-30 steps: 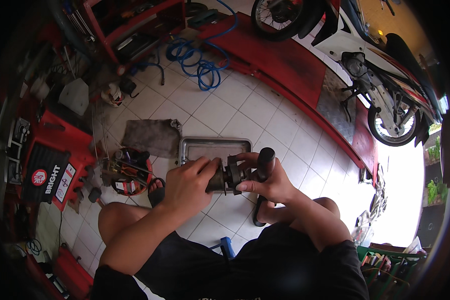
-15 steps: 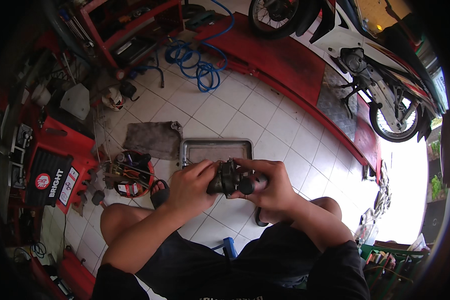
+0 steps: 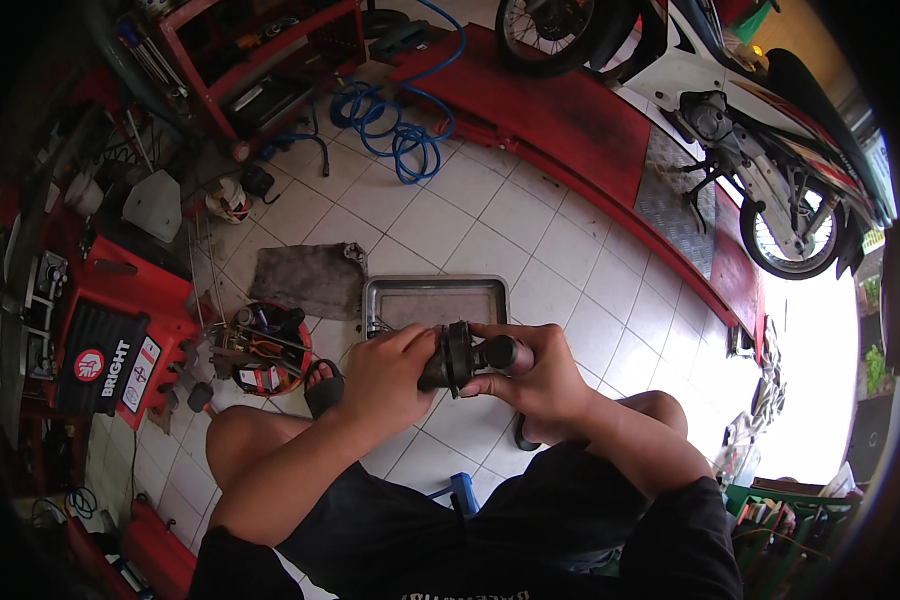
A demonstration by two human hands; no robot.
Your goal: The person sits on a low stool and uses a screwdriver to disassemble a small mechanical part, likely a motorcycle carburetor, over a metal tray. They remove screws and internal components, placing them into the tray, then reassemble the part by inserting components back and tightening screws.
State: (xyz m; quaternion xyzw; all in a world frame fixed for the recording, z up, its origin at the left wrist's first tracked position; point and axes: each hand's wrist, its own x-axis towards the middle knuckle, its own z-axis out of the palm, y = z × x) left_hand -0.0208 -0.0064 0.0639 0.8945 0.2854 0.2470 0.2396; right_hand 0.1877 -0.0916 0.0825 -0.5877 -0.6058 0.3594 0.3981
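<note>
I hold a dark, greasy metal engine part (image 3: 460, 362) between both hands, just above my knees. My left hand (image 3: 390, 375) grips its left side with the fingers wrapped around it. My right hand (image 3: 530, 375) grips its right end, where a rounded black stub sticks out. Beneath and just beyond the part lies a shallow rectangular metal tray (image 3: 435, 292) on the white tiled floor. My bare knees and black shorts fill the lower part of the view.
A grey rag (image 3: 305, 278) lies left of the tray. A round red bin of tools (image 3: 260, 350) stands by my left foot. A blue coiled hose (image 3: 395, 125) lies farther off. A motorcycle (image 3: 730, 110) stands on a red ramp at the upper right. A red toolbox (image 3: 110, 340) is at the left.
The black handle that stood upright in my right hand a second ago is no longer raised. Both hands have closed in around the part and turned it.
</note>
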